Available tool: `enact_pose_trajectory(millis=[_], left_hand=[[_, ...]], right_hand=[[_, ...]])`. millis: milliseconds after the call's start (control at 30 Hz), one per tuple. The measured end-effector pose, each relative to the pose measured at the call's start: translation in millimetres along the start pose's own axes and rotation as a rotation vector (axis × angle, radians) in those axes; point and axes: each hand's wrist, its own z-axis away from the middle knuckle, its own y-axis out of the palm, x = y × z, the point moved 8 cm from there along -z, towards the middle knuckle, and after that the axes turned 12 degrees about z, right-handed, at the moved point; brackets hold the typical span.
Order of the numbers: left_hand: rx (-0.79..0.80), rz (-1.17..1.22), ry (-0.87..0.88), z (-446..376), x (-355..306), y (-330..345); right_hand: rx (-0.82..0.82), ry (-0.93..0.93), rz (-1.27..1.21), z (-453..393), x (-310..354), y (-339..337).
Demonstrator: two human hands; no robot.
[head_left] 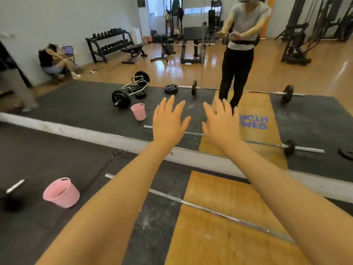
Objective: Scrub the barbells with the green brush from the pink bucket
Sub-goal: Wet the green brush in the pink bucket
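**Hands empty, brush not yet fetched**

Both arms are reaching forward at frame centre. Left hand and right hand are spreading flat, fingers straight, gripping nothing. The pink bucket is standing at lower left on the dark mat, well apart from both hands; the green brush is not showing, presumably inside. 1 barbell is lying across the lower middle, running toward lower right, before the mirror. Judgement: step in hand is fetching the brush. Doing it well means turning toward the bucket, reaching straight down through its mouth, and avoiding tipping it.
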Motion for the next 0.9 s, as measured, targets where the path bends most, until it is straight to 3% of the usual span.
enact_pose_trajectory(millis=[167,900], left_hand=[[-0.031,-0.048,-0.092,34.0,77.5,-16.9],[-0.128,-0.237,-0.492,159.8,493.1,-180.4]], right_hand=[[0.034,-0.1,-0.042,-7.0,75.6,22.0],[0.162,-0.555,-0.204,-69.1,560.8,92.5]])
